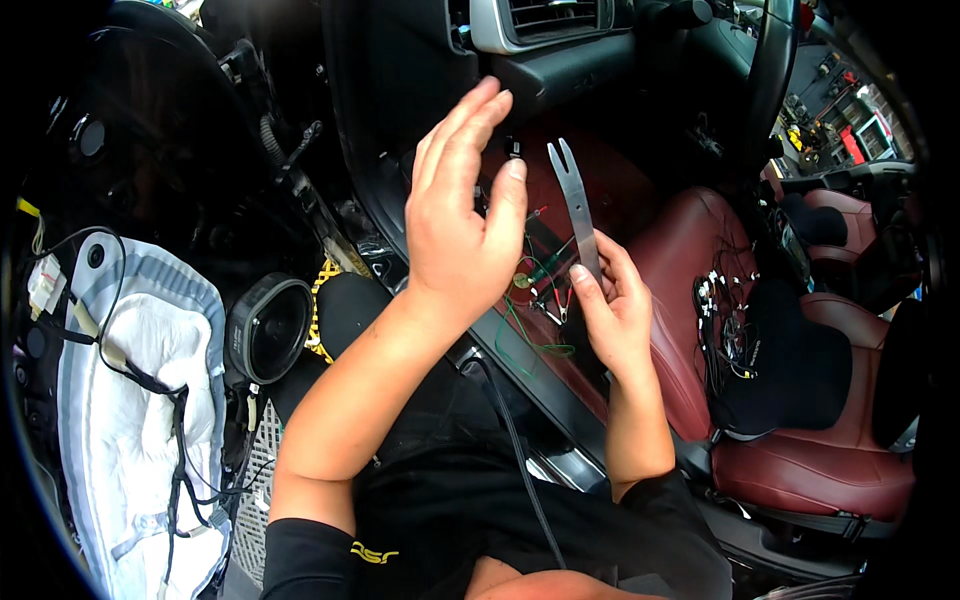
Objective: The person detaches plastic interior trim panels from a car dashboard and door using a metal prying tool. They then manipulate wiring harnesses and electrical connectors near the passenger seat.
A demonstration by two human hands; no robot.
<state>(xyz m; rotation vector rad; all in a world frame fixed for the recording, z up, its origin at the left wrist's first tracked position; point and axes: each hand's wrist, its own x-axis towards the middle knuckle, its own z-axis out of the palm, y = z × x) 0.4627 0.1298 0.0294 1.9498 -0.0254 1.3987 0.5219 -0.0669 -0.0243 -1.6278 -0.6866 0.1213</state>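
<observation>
My left hand (458,230) is raised at the middle, fingers extended and fairly close together, holding nothing visible. To its right, my right hand (615,300) grips a flat metal pry tool (579,205) whose forked tip points upward. Behind and below the two hands, red, black and green test leads (545,340) and small clips lie by the car's door opening.
Dark red seats (800,470) carry black cushions (780,350) and a wire bundle (720,300). The dashboard vent (555,18) and steering wheel (775,70) are above. At left are a black door without trim (160,130), white padded liner (125,440) and round speaker (268,328).
</observation>
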